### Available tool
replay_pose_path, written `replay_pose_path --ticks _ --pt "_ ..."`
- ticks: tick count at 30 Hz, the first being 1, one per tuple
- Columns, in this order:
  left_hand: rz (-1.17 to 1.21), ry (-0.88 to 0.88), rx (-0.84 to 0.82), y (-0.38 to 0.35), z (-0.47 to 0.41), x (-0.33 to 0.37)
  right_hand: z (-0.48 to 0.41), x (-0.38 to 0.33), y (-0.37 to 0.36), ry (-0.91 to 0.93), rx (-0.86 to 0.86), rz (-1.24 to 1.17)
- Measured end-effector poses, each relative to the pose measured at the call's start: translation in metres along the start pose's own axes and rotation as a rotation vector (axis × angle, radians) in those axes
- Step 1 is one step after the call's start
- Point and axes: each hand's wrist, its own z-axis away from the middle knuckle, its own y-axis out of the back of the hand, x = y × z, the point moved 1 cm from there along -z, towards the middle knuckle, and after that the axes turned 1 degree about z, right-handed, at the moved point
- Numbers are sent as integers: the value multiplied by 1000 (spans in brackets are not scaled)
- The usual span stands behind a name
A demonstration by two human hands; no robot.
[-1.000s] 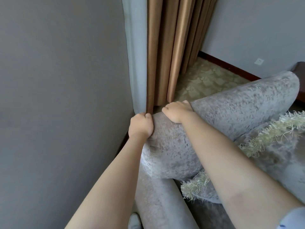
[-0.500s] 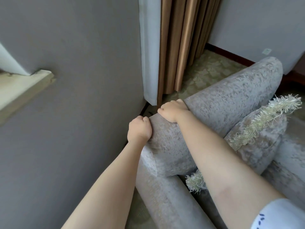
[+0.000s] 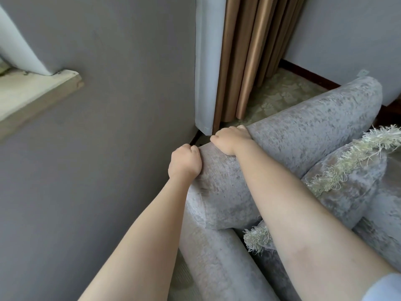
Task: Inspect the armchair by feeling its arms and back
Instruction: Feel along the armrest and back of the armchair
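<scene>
Fabric of the armchair (image 3: 303,135), grey and mottled, fills my view from three o'clock round to six. Its padded back runs from the middle out toward two o'clock, and one arm drops from under it toward six. My left hand (image 3: 184,162) sits at the back's near corner, right at centre. Its fingers (image 3: 192,149) are curled tight round the end of that corner and grip it. My right hand (image 3: 231,141) lies just beside it, toward one o'clock, on the back's top edge. Those fingers (image 3: 218,137) are bent over the far side of the edge and hold it, their tips out of sight. The two hands are near each other but apart. A cushion (image 3: 351,192) with a pale fringe leans against the front of the back at four o'clock, and my right forearm crosses its lower end. Behind the chair a tan curtain (image 3: 245,57) hangs at twelve and patterned carpet (image 3: 277,98) shows at one. A grey wall (image 3: 108,148) takes nine o'clock, with a sill (image 3: 36,94) at ten.
</scene>
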Motion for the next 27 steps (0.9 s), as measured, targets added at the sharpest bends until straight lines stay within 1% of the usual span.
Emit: replay_pose_path --ticks 2,10,14,17,20,21,22,23,26,27 --pt "12 -5 28 2 11 -1 9 -2 0 9 20 -6" --pt "82 126 126 17 95 -37 75 -38 -16 98 -52 -17" --pt "14 185 151 17 98 -36 79 -41 -12 120 -81 -22" --pt "-26 183 203 16 91 -41 76 -44 -12 103 -84 -16" --pt "-34 174 218 16 88 -43 64 -54 -5 52 -249 -18" --pt "-33 172 218 17 88 -43 63 -59 -4 37 -287 -24" --pt "-28 168 215 17 88 -44 64 -63 -4 35 -290 -25" --pt "-19 165 205 18 88 -44 67 -65 -5 53 -255 -22" --pt "-21 168 141 21 89 -41 84 -60 -14 149 -41 -55" --pt "-43 168 114 23 89 -40 90 -60 -16 158 -5 -74"
